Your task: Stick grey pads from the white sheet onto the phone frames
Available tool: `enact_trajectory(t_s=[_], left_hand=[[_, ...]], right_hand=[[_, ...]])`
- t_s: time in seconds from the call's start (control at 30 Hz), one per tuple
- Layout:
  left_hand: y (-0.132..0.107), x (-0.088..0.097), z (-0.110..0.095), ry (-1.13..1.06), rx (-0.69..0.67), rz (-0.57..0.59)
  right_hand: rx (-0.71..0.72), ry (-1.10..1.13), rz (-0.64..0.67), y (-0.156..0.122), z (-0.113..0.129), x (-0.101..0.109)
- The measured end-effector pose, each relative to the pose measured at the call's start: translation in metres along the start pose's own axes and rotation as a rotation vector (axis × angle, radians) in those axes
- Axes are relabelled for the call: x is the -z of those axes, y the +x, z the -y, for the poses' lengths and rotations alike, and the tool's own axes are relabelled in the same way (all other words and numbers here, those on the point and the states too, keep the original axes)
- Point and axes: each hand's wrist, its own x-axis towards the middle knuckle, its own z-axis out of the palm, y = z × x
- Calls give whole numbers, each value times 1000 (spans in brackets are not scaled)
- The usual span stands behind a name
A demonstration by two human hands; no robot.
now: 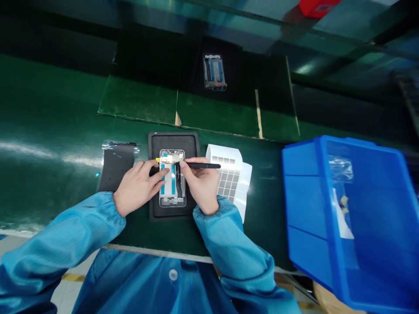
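Observation:
An opened phone frame (172,179) with blue strips inside lies in a black holder tray (173,141) on the green belt. My left hand (139,186) rests on the frame's left side, fingers curled and pressing its edge. My right hand (201,183) is closed in a pinch on a thin black stick tool (203,165), whose tip touches the upper middle of the frame. Both arms wear blue sleeves.
A black part in clear film (116,165) lies left of the tray. A white sheet of grey stickers (229,174) lies to the right. A blue bin (353,218) stands at the right. Another phone frame (214,72) sits farther back on the belt.

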Motion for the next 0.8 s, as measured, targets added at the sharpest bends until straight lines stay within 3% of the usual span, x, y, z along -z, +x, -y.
enact_trajectory(t_s=[0.17, 0.27, 0.33, 0.43, 0.53, 0.6, 0.7, 0.8], left_hand=[[-2, 3, -11, 7, 40, 12], [-8, 16, 0, -119, 43, 10], [-14, 28, 24, -199, 137, -73], [-25, 43, 79, -212, 405, -181], [-31, 47, 128, -362, 496, 8], [-31, 44, 146, -498, 480, 99], [-27, 39, 145, -676, 485, 26], [-28, 38, 126, -834, 533, -109]], right_hand=[[22, -5, 14, 1, -4, 2], [40, -9, 15, 2, -6, 4], [35, 5, 18, 3, -5, 5], [28, 29, 31, 5, -3, 6], [60, 40, 31, 3, 5, 3], [98, 43, 60, 0, 13, -3], [148, 58, 152, -8, 26, -19], [184, 119, 223, -15, 34, -42]])
